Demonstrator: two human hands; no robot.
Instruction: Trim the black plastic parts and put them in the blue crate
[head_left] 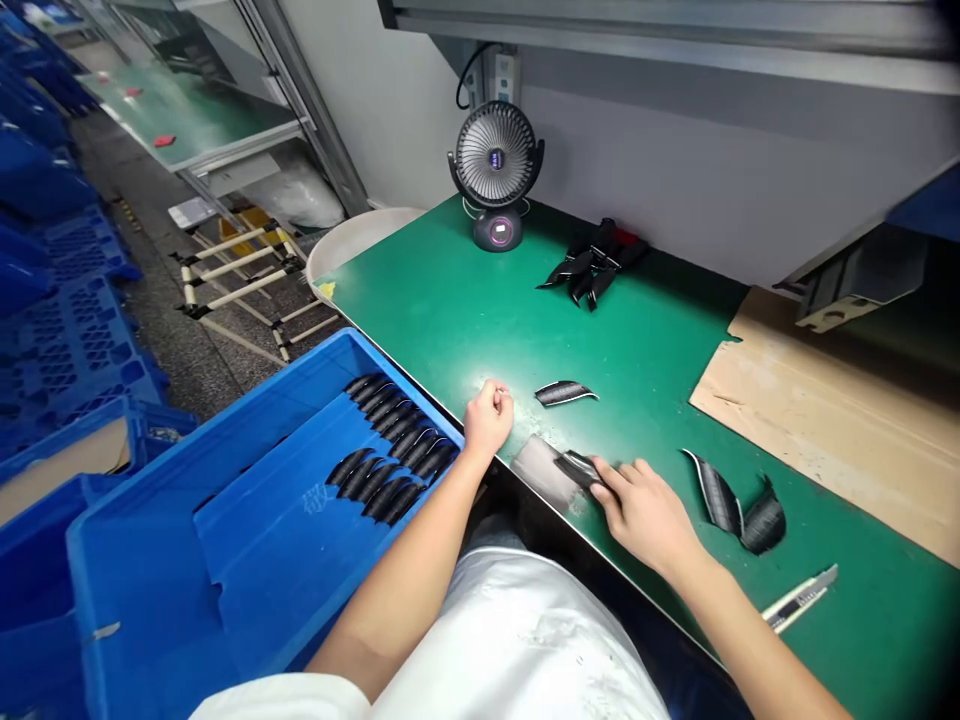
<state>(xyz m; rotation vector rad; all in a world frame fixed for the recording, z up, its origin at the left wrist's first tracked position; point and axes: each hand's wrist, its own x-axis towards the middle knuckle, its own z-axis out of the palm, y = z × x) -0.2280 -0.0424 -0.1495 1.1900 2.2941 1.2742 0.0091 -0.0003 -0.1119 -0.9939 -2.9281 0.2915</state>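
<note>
My right hand [641,518] pinches a curved black strip [579,468] narrowly against a grey pad [538,470] on the front edge of the green workbench [442,300]; a low, steady grip suits it. My left hand [487,420] rests on that edge in a loose, empty fist. Beyond the edge sits a blue crate [247,520]. Room to move lies forward, toward the desk fan [495,170]; a utility knife [799,600] lies rightward.
</note>
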